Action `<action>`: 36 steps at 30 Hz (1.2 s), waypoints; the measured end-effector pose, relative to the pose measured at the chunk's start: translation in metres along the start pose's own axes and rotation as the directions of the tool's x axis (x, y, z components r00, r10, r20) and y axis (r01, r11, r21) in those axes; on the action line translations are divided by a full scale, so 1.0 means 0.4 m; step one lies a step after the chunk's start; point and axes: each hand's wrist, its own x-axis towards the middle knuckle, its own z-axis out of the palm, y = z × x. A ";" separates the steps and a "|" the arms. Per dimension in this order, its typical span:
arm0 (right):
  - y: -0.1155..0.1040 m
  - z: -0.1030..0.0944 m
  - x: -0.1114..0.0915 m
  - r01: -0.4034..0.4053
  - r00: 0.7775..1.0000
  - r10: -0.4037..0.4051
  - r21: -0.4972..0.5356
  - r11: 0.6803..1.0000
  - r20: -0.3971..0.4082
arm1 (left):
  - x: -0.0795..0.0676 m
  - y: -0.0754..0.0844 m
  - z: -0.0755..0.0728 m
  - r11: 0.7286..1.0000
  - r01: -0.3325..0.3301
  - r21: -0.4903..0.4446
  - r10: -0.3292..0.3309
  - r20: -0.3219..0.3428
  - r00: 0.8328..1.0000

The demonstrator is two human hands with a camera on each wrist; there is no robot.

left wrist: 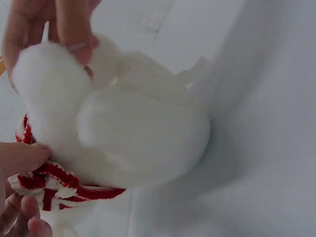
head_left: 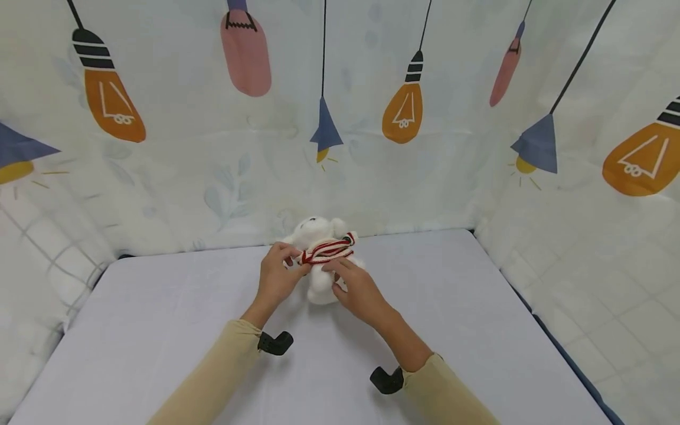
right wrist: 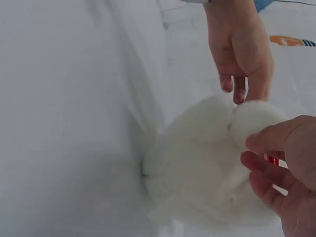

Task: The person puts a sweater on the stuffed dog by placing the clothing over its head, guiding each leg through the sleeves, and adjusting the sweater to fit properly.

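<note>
A white plush toy sits upright at the table's far side, a red-and-white striped scarf wrapped around it. My left hand pinches the scarf at its left side; the left wrist view has the thumb over the striped knit and fingers beneath. On the toy's front, just below the scarf, my right hand grips a rounded white paw between thumb and fingers. The left wrist view shows that hand's fingers at the paw from the other side. Part of the scarf is hidden behind the toy in both wrist views.
A white cloth covers the table. Behind it hangs a pale curtain printed with lamps and bulbs, close to the toy's back. Black wrist mounts stick out from the beige sleeves.
</note>
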 end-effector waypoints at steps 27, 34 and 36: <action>0.011 0.097 0.036 -0.152 0.983 0.146 -0.054 0.987 -0.110 | -0.019 -0.021 -0.068 0.882 0.130 -0.452 0.080 0.417 0.905; 0.017 0.102 0.033 -0.173 0.974 0.172 0.002 0.985 -0.151 | -0.027 -0.013 -0.059 0.929 0.099 -0.357 0.100 0.500 0.860; 0.019 0.101 0.031 -0.184 0.972 0.188 0.042 0.982 -0.138 | -0.028 -0.010 -0.054 0.941 0.100 -0.322 0.075 0.489 0.869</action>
